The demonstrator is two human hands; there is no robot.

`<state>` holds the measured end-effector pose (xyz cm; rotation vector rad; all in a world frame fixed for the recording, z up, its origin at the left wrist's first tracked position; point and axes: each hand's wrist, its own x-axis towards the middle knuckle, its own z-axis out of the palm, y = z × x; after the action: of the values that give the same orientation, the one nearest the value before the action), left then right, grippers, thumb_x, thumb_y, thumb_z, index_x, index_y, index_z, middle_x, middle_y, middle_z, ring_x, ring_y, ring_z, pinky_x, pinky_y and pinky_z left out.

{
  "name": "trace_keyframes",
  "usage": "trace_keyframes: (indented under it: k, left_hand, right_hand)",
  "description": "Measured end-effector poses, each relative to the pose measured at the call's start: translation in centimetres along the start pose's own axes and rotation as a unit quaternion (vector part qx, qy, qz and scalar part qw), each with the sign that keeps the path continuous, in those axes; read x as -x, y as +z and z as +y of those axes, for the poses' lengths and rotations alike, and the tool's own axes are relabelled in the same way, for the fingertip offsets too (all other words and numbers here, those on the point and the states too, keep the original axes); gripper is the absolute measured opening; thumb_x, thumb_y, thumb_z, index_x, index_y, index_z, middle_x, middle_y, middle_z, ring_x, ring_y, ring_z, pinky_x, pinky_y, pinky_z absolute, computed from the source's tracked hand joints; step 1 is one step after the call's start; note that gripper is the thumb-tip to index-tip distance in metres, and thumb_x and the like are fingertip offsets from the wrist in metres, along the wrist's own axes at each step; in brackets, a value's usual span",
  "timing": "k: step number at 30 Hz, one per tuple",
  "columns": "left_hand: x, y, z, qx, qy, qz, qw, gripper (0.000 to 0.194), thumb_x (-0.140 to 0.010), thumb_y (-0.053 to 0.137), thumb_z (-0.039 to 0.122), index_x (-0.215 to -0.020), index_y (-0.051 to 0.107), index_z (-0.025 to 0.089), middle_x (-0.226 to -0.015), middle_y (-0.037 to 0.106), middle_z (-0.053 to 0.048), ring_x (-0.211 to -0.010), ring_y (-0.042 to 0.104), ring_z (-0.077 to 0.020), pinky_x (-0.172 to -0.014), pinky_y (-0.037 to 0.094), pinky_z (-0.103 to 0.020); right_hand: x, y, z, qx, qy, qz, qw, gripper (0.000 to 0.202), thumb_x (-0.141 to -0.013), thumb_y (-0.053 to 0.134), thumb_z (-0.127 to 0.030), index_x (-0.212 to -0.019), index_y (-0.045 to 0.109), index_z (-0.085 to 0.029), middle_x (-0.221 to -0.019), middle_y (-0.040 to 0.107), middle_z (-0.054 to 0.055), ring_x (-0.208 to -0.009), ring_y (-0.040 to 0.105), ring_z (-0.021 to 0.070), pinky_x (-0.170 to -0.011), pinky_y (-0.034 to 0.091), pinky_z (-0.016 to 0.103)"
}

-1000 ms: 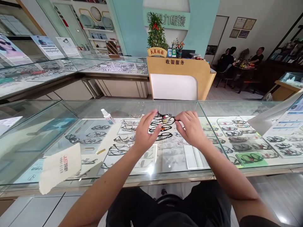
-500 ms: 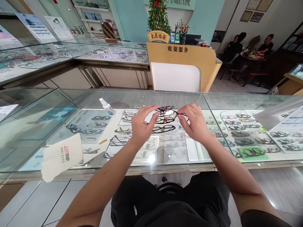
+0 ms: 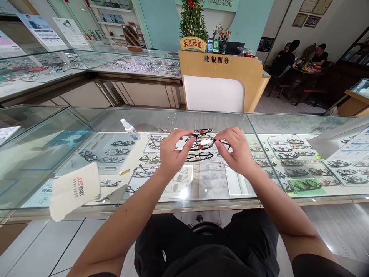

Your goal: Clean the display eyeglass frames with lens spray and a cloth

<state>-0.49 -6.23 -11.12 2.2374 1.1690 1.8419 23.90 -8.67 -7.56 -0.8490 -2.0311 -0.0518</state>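
A pair of dark-framed glasses (image 3: 205, 141) is held above the glass counter between both hands. My left hand (image 3: 176, 150) pinches its left side, thumb and forefinger closed on the frame. On the right side, my right hand (image 3: 235, 148) grips it near the hinge and temple. Part of the frame is hidden by my left fingers. Just below the held pair, another dark pair of glasses (image 3: 203, 156) lies at the counter. More frames are seen behind the held pair, partly overlapped by it.
A white spray bottle (image 3: 129, 129) stands at the left of the glass counter (image 3: 173, 206). A printed cloth (image 3: 75, 190) lies over the front left edge. A white printed sheet (image 3: 350, 148) stands at right. People sit around a distant table (image 3: 308, 68).
The held glasses have turned slightly, so their lens now shows wider and a little lower. Both hands have kept nearly the same place and grip.
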Motion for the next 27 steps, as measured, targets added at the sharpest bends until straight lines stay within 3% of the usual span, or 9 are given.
trace_keyframes:
  k: [4, 8, 11, 15, 17, 20, 25, 27]
  left_hand:
    - [0.1, -0.5, -0.7, -0.021, 0.085, -0.020, 0.996, 0.035, -0.108, 0.072, 0.048, -0.134, 0.080, 0.026, -0.119, 0.088, -0.008, -0.108, 0.084, -0.0259, -0.097, 0.064, -0.041]
    - [-0.2, -0.7, -0.3, -0.076, 0.134, -0.009, 0.988, 0.061, -0.095, 0.082, 0.066, -0.141, 0.075, 0.027, -0.116, 0.088, -0.009, -0.102, 0.085, -0.0307, -0.092, 0.066, -0.044]
    - [-1.6, -0.8, 1.2, -0.088, 0.185, 0.021, 0.979, 0.056, -0.093, 0.087, 0.057, -0.139, 0.076, 0.027, -0.112, 0.088, -0.008, -0.096, 0.085, -0.0286, -0.086, 0.066, -0.040]
    - [-5.8, -1.8, 3.7, -0.070, 0.231, 0.062, 0.968, 0.049, -0.093, 0.089, 0.051, -0.135, 0.078, 0.028, -0.112, 0.087, -0.006, -0.098, 0.083, -0.0257, -0.089, 0.066, -0.037]
    - [-8.5, -2.5, 4.8, -0.075, 0.235, 0.084, 0.966, 0.050, -0.093, 0.089, 0.055, -0.134, 0.079, 0.030, -0.115, 0.087, -0.005, -0.100, 0.083, -0.0251, -0.092, 0.066, -0.038]
    - [-12.0, -3.3, 6.0, -0.073, 0.229, 0.134, 0.961, 0.054, -0.092, 0.087, 0.063, -0.134, 0.079, 0.030, -0.117, 0.086, -0.005, -0.101, 0.081, -0.0250, -0.093, 0.068, -0.042]
    - [-14.2, -2.7, 6.4, 0.018, 0.167, 0.157, 0.973, 0.051, -0.093, 0.088, 0.057, -0.138, 0.078, 0.036, -0.120, 0.083, -0.004, -0.106, 0.081, -0.0260, -0.092, 0.070, -0.044]
    - [-14.1, -2.3, 5.9, 0.045, 0.149, 0.151, 0.976, 0.049, -0.095, 0.088, 0.052, -0.139, 0.078, 0.035, -0.121, 0.082, -0.004, -0.111, 0.080, -0.0274, -0.096, 0.069, -0.047]
  right_hand:
    - [-0.1, -0.4, -0.1, -0.005, -0.001, -0.001, 1.000, 0.011, -0.113, 0.059, -0.025, -0.106, 0.068, -0.026, -0.098, 0.080, 0.003, -0.096, 0.065, 0.0251, -0.086, 0.041, 0.043]
    - [-0.5, -1.2, -0.4, 0.045, -0.028, -0.002, 0.999, 0.012, -0.113, 0.059, -0.025, -0.106, 0.069, -0.025, -0.096, 0.080, 0.002, -0.095, 0.064, 0.0248, -0.085, 0.039, 0.043]
    - [-1.8, -2.2, -1.3, 0.097, -0.053, 0.007, 0.994, 0.013, -0.113, 0.058, -0.024, -0.106, 0.069, -0.025, -0.097, 0.081, 0.002, -0.097, 0.065, 0.0250, -0.089, 0.041, 0.044]
    - [-4.9, -5.2, -2.9, 0.136, -0.078, 0.041, 0.987, 0.014, -0.114, 0.057, -0.027, -0.110, 0.071, -0.025, -0.100, 0.081, 0.003, -0.100, 0.067, 0.0260, -0.093, 0.045, 0.046]
    - [-6.6, -7.0, -3.3, 0.127, -0.080, 0.072, 0.986, 0.016, -0.112, 0.062, -0.036, -0.123, 0.071, -0.027, -0.117, 0.079, 0.006, -0.113, 0.068, 0.0299, -0.101, 0.048, 0.051]
    - [-8.7, -8.7, -3.2, 0.083, -0.079, 0.136, 0.984, 0.048, -0.103, 0.075, -0.051, -0.146, 0.062, -0.031, -0.141, 0.072, 0.011, -0.132, 0.065, 0.0362, -0.112, 0.052, 0.059]
    - [-10.2, -7.8, -1.5, 0.007, -0.056, 0.235, 0.970, 0.036, -0.106, 0.073, -0.048, -0.138, 0.066, -0.033, -0.129, 0.076, 0.008, -0.118, 0.072, 0.0295, -0.106, 0.060, 0.054]
    - [-10.3, -6.9, -0.9, -0.013, -0.037, 0.237, 0.971, 0.031, -0.106, 0.074, -0.049, -0.132, 0.069, -0.033, -0.125, 0.077, 0.007, -0.116, 0.073, 0.0285, -0.105, 0.062, 0.052]
